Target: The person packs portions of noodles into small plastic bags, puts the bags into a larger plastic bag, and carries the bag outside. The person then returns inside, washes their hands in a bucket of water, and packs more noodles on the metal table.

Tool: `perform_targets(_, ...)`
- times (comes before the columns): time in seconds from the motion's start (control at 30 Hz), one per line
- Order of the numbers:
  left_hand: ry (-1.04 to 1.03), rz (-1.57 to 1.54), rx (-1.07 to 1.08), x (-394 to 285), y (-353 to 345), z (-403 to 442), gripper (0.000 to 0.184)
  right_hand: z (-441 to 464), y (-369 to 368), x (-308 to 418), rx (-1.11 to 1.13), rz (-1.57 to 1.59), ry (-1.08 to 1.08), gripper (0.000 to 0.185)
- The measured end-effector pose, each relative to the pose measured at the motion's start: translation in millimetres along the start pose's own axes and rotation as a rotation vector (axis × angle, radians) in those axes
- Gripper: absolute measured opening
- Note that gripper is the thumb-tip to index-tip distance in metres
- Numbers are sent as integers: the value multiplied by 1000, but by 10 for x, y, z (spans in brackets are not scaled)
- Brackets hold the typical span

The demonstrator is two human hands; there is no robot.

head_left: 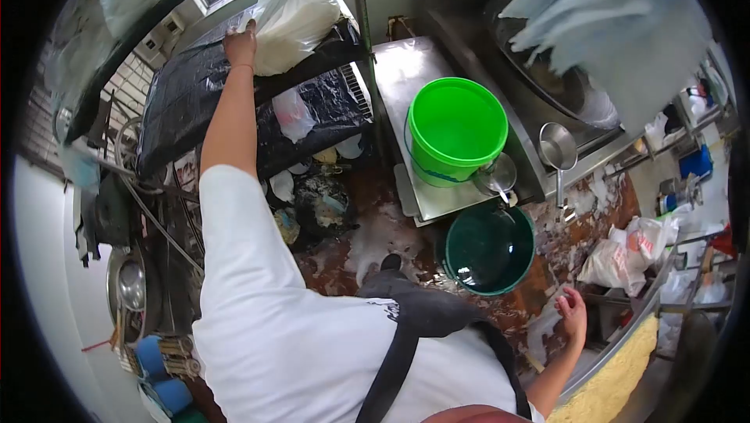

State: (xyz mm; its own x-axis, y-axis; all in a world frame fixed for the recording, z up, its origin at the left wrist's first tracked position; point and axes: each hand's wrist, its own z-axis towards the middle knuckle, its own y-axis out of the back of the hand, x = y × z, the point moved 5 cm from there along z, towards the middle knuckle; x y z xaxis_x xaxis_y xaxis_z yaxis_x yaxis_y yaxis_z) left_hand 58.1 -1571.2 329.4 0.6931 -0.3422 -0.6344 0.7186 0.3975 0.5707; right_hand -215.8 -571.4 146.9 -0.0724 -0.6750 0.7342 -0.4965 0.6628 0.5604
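Note:
My left hand (241, 45) reaches up to a shelf draped in black plastic sheeting (187, 91). Its thumb is against the left edge of a whitish plastic bag (295, 28), with thumb and fingers apart; the fingertips are partly hidden. Low on the right, my right hand (573, 314) hangs with loosely curled, spread fingers and holds nothing. Between the two hands stand a bright green bucket (457, 122) on a metal counter and a dark green tub (492, 255) of liquid below it. A small pan (498, 174) with a handle touches the bucket's base.
A metal ladle (558, 146) lies on the sink edge (539, 177). Pale blue cloths (609, 17) hang at the upper right. The brown floor (367, 220) is wet and sudsy. White bags (625, 255) sit on the right; a yellow-topped ledge (609, 380) is near my right arm.

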Motion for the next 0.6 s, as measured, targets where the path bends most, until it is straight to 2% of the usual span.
perform_targets(0.07,31,158,84,60,-229,298,81,-62,-192,257,-30,-4,-1,37)
perform_targets(0.1,49,227,138,152,-388,404,88,-74,-264,345,-32,-111,57,37)
perform_targets(0.13,10,287,238,208,-540,490,85,-184,-387,600,-25,-98,53,36)
perform_targets(0.2,-58,395,430,350,-814,643,79,-210,-512,563,-20,-153,37,34)
perform_targets(0.23,-51,410,374,553,-1000,796,66,-262,-568,628,10,-154,6,34)
perform_targets(0.33,-16,251,198,753,-961,932,44,-346,-644,835,69,-180,-48,34)
perform_targets(0.43,-360,745,-98,764,-810,1034,24,-297,-636,1051,69,-208,-29,32)
perform_targets(0.53,-639,704,-244,645,-381,924,15,-180,-644,1300,61,-232,44,32)
perform_targets(0.57,-611,646,-134,477,-129,760,15,-167,-666,1444,65,-239,39,32)
perform_targets(0.6,-652,620,-154,422,-71,738,17,-154,-712,1577,60,-267,57,33)
